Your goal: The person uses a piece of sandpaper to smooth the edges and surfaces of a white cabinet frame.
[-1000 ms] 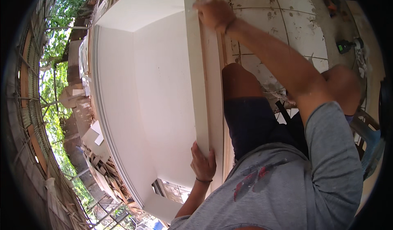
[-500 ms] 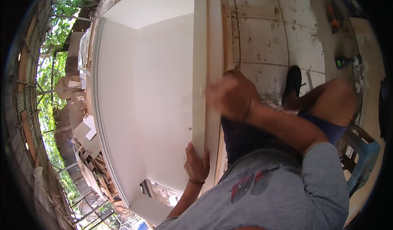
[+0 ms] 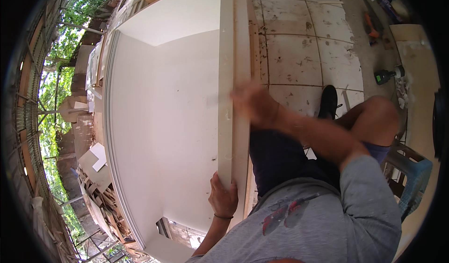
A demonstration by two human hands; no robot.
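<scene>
A large white cabinet carcass [image 3: 163, 118] lies in front of me, its inside facing up. Along its near side runs a narrow off-white edge [image 3: 225, 141] with small pale marks on it. My left hand [image 3: 223, 197] is wrapped over the lower part of this edge, thumb on one side and fingers on the other. Farther up, my right hand [image 3: 255, 105] is closed in a fist at the same edge and smeared by motion. A faint grey blur sticks out from it across the edge, like the blade of a flat scraper [image 3: 216, 98]; its handle is hidden in the fist.
A blue plastic stool [image 3: 416, 179] stands at the right. On the floor there lie an orange-handled saw [image 3: 372, 27] and a dark power tool [image 3: 383, 77]. Wood offcuts [image 3: 105, 202] are heaped beyond the cabinet at the left. My shoe [image 3: 329, 101] rests on stained tiles.
The right hand stays blurred at the edge, having shifted slightly up and left against the edge. The left hand keeps its hold. The whole view has tilted a little.
</scene>
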